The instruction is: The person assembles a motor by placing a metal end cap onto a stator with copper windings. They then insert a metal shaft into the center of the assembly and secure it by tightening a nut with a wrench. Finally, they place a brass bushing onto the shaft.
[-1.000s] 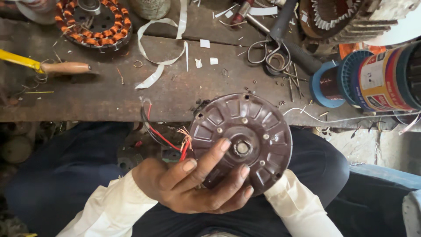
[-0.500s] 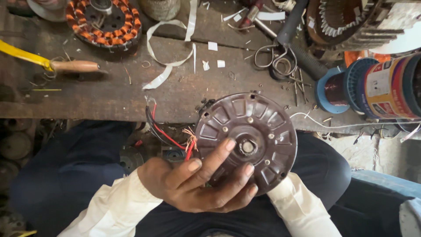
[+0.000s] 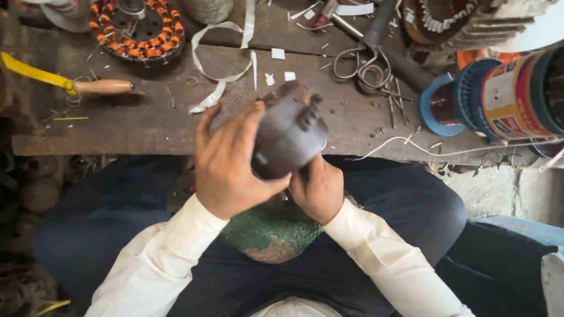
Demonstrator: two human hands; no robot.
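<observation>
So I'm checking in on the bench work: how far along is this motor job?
Midway, it seems. Done: a stator with orange windings lies on the bench, with paper strips and scissors beside it. In hand: the left hand and right hand hold the round motor housing tilted on edge over the lap. Left: the housing is not yet set down or joined to anything visible.

We see soft, even daylight on the worn brown wooden surface (image 3: 147, 126); brightness blows out at two o'clock, shadows deepen at nine, and the round dark metal motor housing (image 3: 288, 132) looks motion-blurred.
</observation>
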